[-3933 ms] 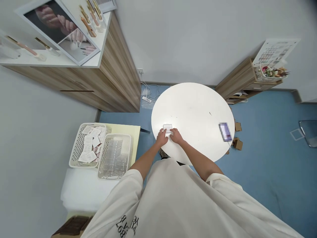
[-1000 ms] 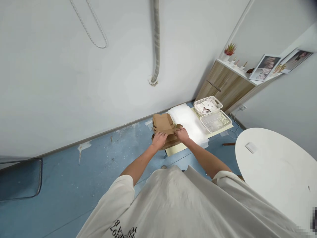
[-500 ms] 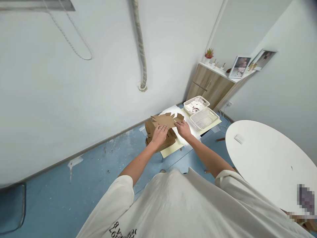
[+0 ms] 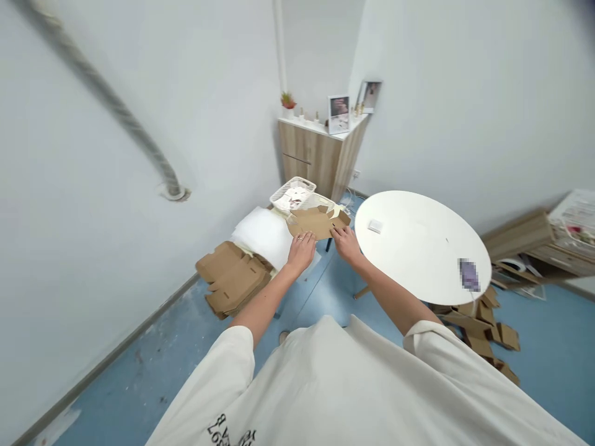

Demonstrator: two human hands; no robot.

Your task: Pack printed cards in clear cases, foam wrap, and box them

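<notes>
A flat, unfolded cardboard box (image 4: pixel 310 222) with cut flaps is held up in front of me. My left hand (image 4: pixel 302 248) is closed on its near left edge, a ring on one finger. Its near right corner is gripped by my right hand (image 4: pixel 344 243). To the left, a stack of flat cardboard boxes (image 4: pixel 235 279) lies beside a white sheet (image 4: pixel 264 232) on the low table. Behind the held cardboard stand a white basket (image 4: pixel 294 193) with white pieces in it and a second basket (image 4: pixel 318 201), partly hidden.
A round white table (image 4: pixel 418 238) stands at the right, bearing a small white object (image 4: pixel 375 226) and a blurred-out item (image 4: pixel 469 274). Folded cardboard pieces (image 4: pixel 483 328) lie on the floor beyond it. A wooden cabinet (image 4: pixel 311 152) fills the corner, and a shelf (image 4: pixel 534 241) is far right.
My view has turned right, toward the round table. Both hands have carried the cardboard box off the stack and away from it to the right, still holding it.
</notes>
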